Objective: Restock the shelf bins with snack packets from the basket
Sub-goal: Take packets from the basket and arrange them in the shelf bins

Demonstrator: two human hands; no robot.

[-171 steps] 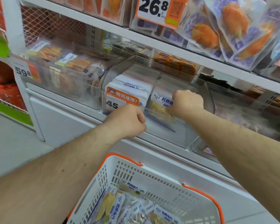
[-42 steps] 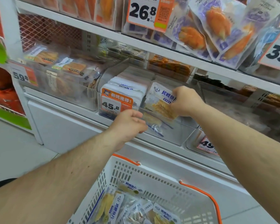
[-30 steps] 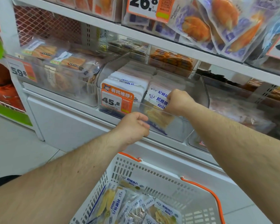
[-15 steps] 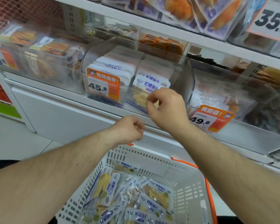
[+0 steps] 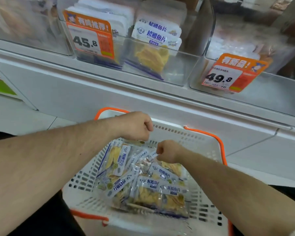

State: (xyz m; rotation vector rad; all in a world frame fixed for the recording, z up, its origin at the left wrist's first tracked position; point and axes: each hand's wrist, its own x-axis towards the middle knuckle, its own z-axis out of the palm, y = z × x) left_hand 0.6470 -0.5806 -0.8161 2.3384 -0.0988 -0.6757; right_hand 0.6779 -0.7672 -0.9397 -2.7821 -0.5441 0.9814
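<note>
1. We see a white basket (image 5: 209, 150) with orange handles on the near side, below the shelf (image 5: 109, 79), with a heap of snack packets (image 5: 143, 183) lying inside it
2. Our right hand (image 5: 167, 151) reaches down into the far part of the basket, its fingers curled and pinching the top edge of one clear packet (image 5: 146, 160) on the heap
3. Our left hand (image 5: 136, 127) hovers above the far left rim of the basket, curled into a fist; we see nothing in it
4. On the shelf, the clear middle bin (image 5: 186, 65) holds upright packets of the same snack (image 5: 153, 46), with a 45.8 price tag (image 5: 90, 38) on its left front
5. To the right, another bin (image 5: 271, 92) carries a 49.8 tag (image 5: 232, 74)
</note>
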